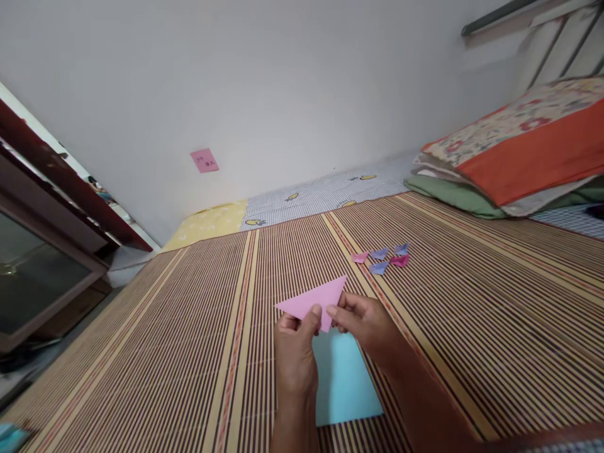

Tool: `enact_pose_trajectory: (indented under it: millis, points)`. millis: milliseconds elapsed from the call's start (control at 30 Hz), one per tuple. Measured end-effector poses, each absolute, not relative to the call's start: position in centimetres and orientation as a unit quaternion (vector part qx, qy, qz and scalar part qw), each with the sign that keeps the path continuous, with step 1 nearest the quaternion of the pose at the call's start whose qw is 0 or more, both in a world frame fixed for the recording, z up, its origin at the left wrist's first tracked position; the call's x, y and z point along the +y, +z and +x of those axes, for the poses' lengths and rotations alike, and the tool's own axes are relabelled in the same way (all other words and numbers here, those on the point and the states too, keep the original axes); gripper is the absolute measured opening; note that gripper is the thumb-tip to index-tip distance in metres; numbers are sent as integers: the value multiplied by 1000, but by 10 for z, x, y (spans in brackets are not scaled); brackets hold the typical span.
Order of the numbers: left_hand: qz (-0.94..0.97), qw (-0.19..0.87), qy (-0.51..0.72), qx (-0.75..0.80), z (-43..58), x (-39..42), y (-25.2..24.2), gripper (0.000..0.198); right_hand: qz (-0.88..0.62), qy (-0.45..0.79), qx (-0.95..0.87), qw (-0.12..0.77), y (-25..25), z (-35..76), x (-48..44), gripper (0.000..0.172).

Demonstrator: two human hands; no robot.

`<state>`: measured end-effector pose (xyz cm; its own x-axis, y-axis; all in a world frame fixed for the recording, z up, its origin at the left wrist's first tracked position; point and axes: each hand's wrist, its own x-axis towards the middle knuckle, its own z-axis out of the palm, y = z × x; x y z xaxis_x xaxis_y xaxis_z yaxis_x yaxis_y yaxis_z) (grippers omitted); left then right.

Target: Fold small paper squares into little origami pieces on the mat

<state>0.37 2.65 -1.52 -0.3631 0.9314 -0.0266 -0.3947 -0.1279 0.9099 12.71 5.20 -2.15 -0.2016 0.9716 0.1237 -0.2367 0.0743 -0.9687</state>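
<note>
A pink sheet of paper folded into a triangle (314,300) is held up between both hands, its long edge facing away from me. My left hand (298,349) pinches it near the lower middle, thumb on top and fingers underneath. From the other side, my right hand (365,321) grips its right part, the thumb pressing close to the left thumb. Below the hands a light blue sheet of paper (346,380) lies flat on the striped mat, partly covered by my left hand and wrist.
Several small folded paper pieces (379,267), pink, purple and magenta, lie on the striped mat (189,327) beyond my right hand. Folded bedding (528,145) is stacked at the right by the wall. A pink note (204,160) sticks to the wall. A dark-framed cabinet (42,264) stands left.
</note>
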Motion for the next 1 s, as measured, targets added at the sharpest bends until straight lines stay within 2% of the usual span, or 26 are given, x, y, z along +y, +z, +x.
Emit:
enact_pose_trajectory:
  millis: [200,600,767,1000]
  points:
    - [262,479,707,449,5,27,-14,31,-335,586,-547,495,-19,120,48,21]
    - [226,471,732,437,6,29,-11,35,-336,580,-590,450,-17,121,46,20]
    - [228,472,734,432,7,27,-11,33,-343,559,-604,453,-12,121,42,24]
    - [261,491,718,418,6,26,-10,32,-321,562,-598,474,-9,121,43,20]
